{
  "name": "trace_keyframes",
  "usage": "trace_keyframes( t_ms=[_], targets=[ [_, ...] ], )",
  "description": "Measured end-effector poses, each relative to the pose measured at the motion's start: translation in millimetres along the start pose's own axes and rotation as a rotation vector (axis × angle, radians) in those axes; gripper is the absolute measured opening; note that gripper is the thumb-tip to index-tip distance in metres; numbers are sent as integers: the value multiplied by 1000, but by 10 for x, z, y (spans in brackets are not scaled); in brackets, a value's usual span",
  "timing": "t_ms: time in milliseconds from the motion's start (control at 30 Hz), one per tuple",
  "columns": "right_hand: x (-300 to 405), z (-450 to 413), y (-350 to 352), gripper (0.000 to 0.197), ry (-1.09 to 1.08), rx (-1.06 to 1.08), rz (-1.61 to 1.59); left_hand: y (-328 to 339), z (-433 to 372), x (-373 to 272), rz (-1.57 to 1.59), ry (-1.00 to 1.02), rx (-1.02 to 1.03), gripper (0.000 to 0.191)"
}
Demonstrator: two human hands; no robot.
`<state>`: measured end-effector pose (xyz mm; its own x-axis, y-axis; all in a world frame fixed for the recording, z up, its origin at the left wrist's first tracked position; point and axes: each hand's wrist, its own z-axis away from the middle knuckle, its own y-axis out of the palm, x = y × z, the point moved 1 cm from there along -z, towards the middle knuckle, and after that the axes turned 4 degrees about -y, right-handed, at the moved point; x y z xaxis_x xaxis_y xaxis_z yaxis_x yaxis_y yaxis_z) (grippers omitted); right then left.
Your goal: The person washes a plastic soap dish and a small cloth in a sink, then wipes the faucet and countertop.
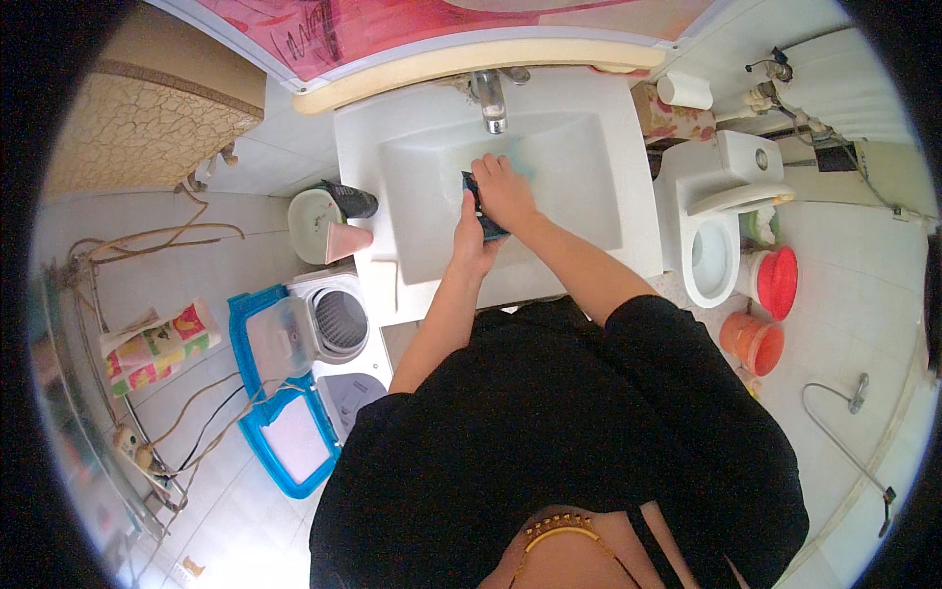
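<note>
Over the white sink basin (434, 258), my left hand (475, 239) holds a small dark blue-black item (491, 228) from below; what it is, I cannot tell. My right hand (504, 191) presses its curled fingers on the item's upper part from the right and hides much of it. Both hands are close together, a little below the chrome faucet (493, 110). A bluish-green tint (524, 158) shows on the basin floor beyond my right hand.
Left of the sink stand a pinkish cup (347, 242), a dark tube (353, 199) and a whitish bin (313, 227). A twin-tub washing machine (372, 364) has its blue-framed lid (254, 353) raised. At right are a toilet (712, 258) and red buckets (776, 283).
</note>
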<state>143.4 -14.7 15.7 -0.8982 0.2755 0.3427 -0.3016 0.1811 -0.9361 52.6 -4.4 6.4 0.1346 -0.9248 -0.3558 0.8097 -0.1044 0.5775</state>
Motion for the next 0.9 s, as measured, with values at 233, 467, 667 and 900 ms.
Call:
trace_keyframes(
  t_ms=[233, 467, 667, 900],
  targets=[
    [-302, -67, 211, 20, 97, -186, 48, -346, -166, -103, -31, -14, 159, 51],
    [-902, 483, 47, 19, 304, -33, -256, -485, -49, -280, 8, -14, -95, 53],
    [-838, 702, 338, 17, 206, 218, 90, -667, -148, -266, -24, -32, 43, 33],
    [-582, 734, 810, 50, -77, 393, -41, -608, -106, -309, -303, 125, -52, 34]
  ],
)
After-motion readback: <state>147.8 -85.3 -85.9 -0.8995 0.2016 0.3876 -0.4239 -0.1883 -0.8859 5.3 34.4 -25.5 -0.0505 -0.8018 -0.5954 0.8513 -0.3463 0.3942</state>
